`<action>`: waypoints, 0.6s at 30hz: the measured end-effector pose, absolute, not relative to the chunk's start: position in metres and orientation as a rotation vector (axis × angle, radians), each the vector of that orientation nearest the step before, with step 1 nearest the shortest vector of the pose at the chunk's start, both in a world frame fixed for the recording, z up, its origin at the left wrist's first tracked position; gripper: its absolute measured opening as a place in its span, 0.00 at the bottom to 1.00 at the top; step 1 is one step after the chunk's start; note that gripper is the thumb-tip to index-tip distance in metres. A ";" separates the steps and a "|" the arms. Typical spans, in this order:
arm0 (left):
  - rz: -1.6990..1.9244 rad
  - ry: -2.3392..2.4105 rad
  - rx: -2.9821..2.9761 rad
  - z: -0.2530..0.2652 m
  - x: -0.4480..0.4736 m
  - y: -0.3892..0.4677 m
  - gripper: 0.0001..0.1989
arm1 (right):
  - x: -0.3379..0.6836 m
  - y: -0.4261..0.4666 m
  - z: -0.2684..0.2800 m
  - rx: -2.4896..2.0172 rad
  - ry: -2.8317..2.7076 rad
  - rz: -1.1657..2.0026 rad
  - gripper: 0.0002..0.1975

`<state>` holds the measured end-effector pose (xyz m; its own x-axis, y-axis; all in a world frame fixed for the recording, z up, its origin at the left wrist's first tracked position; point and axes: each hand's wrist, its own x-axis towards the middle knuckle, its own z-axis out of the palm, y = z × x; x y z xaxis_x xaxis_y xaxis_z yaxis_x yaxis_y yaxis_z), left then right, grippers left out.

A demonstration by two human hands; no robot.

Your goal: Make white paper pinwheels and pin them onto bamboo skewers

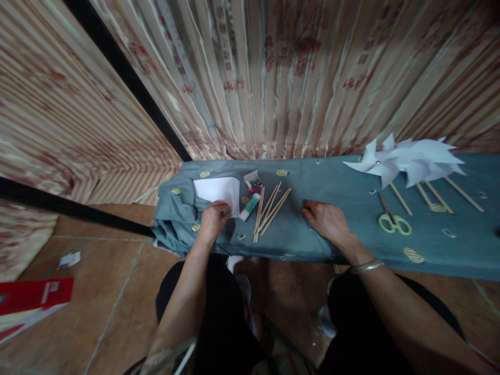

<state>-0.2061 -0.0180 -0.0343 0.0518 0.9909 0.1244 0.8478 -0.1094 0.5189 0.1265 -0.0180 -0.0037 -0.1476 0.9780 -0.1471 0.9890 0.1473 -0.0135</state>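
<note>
A stack of white square paper sheets (219,188) lies on the left of the cloth, its right edge slightly fanned. At its lower corner is my left hand (213,223), its fingers curled and closed on the paper's edge; the fingertips are partly hidden. My right hand (327,220) rests on the cloth with loosely bent fingers, and nothing shows in it. Between the hands lie a glue stick (250,207), several thin wooden sticks (270,211) and a small open box of pins (253,180).
Several white paper pinwheels (414,159) on sticks lie overlapping at the right. Scissors (394,223) with light green handles are in front of them. A grey-green cloth (312,179) covers the long narrow table. Behind it hangs a striped curtain (281,78); a dark pole (128,73) slants at left.
</note>
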 end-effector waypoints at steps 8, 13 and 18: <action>0.775 1.893 2.000 -0.034 -0.206 -0.020 0.10 | 0.125 -0.018 -0.002 1.982 2.294 -0.152 0.16; 0.814 1.991 1.926 -0.031 -0.205 -0.020 0.09 | 0.126 -0.018 -0.005 1.996 2.318 -0.153 0.15; 0.889 2.013 1.804 -0.032 -0.206 -0.019 0.06 | 0.126 -0.018 -0.006 1.992 2.316 -0.173 0.16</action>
<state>-0.2064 -0.0186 -0.0321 -0.1704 0.9686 0.1812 0.7864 0.0228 0.6173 0.1264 -0.0180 -0.0059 -0.1505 0.9793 -0.1353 0.9885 0.1475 -0.0320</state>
